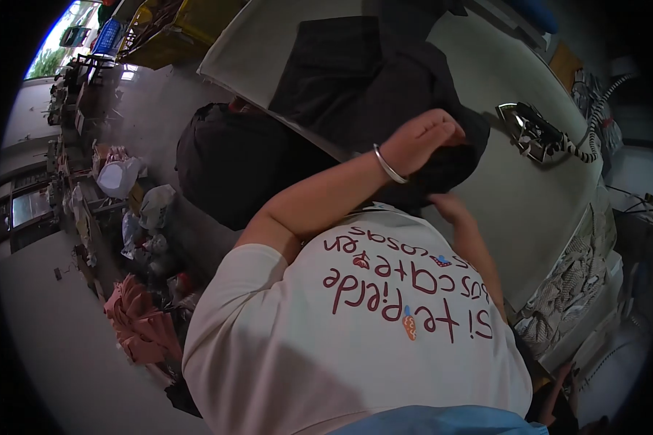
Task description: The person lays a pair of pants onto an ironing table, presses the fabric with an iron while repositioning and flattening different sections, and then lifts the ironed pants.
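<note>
A dark garment [341, 80] lies bunched over the edge of the pale padded table, with folds piled up in front of my chest. My left hand [422, 139], a silver bangle on its wrist, is over these folds with its fingers curled together on the cloth. Lower down, close to my shirt, my right hand [451, 209] has its fingers at the near edge of the same cloth. Part of that hand is hard to make out. The exact grip of both hands on the fabric is partly hidden.
On the right of the table [537, 210] rests an iron [527, 132] with a coiled cord [596, 116]. A dark cloth bundle [228, 163] hangs at the table's left side. Crumpled checked cloth [559, 290] is at the right edge. A yellow crate [185, 32] and pink pieces [141, 322] are on the left.
</note>
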Action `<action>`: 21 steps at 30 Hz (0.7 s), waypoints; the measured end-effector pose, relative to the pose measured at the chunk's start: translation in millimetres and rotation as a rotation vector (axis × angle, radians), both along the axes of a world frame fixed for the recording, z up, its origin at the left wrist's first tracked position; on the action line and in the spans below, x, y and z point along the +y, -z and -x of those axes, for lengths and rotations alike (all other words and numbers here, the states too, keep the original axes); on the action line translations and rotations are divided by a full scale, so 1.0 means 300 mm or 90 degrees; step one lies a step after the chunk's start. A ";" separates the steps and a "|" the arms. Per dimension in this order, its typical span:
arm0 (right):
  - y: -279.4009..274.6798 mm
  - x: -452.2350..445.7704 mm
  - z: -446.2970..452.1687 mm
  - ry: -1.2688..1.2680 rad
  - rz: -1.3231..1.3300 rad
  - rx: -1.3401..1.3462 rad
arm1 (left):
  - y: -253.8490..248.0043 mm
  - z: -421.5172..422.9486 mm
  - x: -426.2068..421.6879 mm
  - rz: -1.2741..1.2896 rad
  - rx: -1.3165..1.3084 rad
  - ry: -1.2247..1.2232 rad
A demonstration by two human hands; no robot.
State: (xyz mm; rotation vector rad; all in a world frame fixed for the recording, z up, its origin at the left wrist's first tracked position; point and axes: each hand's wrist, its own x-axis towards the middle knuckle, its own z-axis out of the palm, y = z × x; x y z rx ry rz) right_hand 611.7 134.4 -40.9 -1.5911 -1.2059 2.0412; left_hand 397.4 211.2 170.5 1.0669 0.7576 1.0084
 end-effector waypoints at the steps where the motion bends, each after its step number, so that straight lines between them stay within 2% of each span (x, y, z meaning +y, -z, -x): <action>1: -0.009 -0.007 -0.115 0.104 0.026 -0.006 | -0.017 0.038 0.024 0.039 -0.155 0.039; 2: -0.211 0.004 -0.220 0.211 0.062 0.039 | 0.033 0.110 0.065 -0.053 -0.035 0.016; 3: -0.289 -0.006 -0.400 0.281 0.059 0.067 | 0.107 0.214 0.112 -0.147 0.084 -0.006; 4: -0.385 -0.036 -0.530 0.371 -0.036 0.030 | 0.148 0.336 0.155 -0.239 0.408 -0.109; 5: -0.382 -0.088 -0.711 0.495 -0.126 -0.075 | 0.226 0.454 0.185 -0.077 0.619 -0.235; 6: -0.356 -0.157 -0.928 0.496 -0.188 -0.310 | 0.298 0.598 0.199 -0.072 0.742 -0.275; 7: -0.346 -0.248 -1.068 0.490 -0.238 -0.551 | 0.478 0.778 0.212 -0.058 1.042 -0.310; 8: -0.389 -0.330 -1.059 0.524 -0.226 -0.570 | 0.602 0.911 0.215 0.089 1.138 -0.325; 9: -0.463 -0.386 -1.014 0.470 -0.108 -0.857 | 0.619 0.959 0.206 0.186 1.177 -0.321; 10: -0.514 -0.436 -1.000 0.389 0.043 -1.128 | 0.665 1.033 0.190 0.154 1.087 -0.306; 11: -0.348 -0.550 -1.133 0.340 0.047 -1.059 | 0.871 1.211 0.216 0.054 1.070 -0.253; 12: -0.179 -0.665 -1.271 0.297 0.051 -0.987 | 0.712 1.099 0.193 0.278 0.888 -0.245; 13: -0.156 -0.679 -1.204 0.283 0.023 -0.919 | 0.783 1.165 0.214 0.285 0.781 -0.235; 14: 0.090 -0.767 -1.276 0.437 0.004 -0.782 | 0.785 1.184 0.219 0.271 0.803 -0.272; 15: -0.058 -0.699 -1.083 0.491 0.183 -0.636 | 0.716 1.132 0.205 0.301 0.731 -0.354; 16: -0.065 -0.693 -0.993 0.638 0.213 -0.502 | 0.794 1.218 0.232 0.321 0.624 -0.374; 17: -0.011 -0.704 -0.979 0.706 0.171 -0.479 | 0.824 1.281 0.257 0.345 0.489 -0.378; 19: 0.006 -0.702 -0.951 0.766 0.090 -0.533 | 0.755 1.288 0.291 0.351 0.489 -0.295; 21: -0.013 -0.677 -0.958 0.920 0.051 -0.440 | 0.668 1.203 0.296 0.313 0.441 -0.277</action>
